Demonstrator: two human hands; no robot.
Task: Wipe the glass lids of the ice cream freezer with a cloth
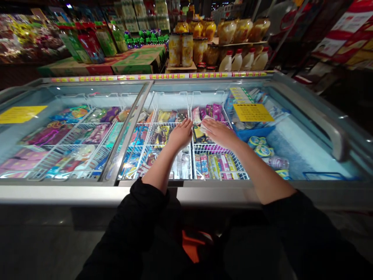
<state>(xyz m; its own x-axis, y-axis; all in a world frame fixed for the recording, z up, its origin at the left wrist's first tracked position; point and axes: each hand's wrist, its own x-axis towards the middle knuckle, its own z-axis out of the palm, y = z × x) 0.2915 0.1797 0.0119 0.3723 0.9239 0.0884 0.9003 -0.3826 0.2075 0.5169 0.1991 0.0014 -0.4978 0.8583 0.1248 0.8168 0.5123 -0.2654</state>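
Observation:
Both of my arms reach over the glass top (294, 136) of a chest freezer. My left hand (181, 135) lies palm down over the glass, its fingers stretched out and nothing visible in it. Just to its right, my right hand (220, 131) presses a folded white cloth (205, 123) flat under its fingers; whether this is fabric or paper I cannot tell. Beneath the glass, white wire baskets (190, 155) hold packaged frozen treats, among them purple packs (215, 112) and long striped packs (223, 165).
A yellow notice (253, 112) sits on the glass to the right, near a handle (332, 134). A metal divider (128, 134) crosses the top. Behind stand jars (186, 48), white-handled jugs (237, 60) and bottles (90, 44). Something orange (192, 245) shows low near my legs.

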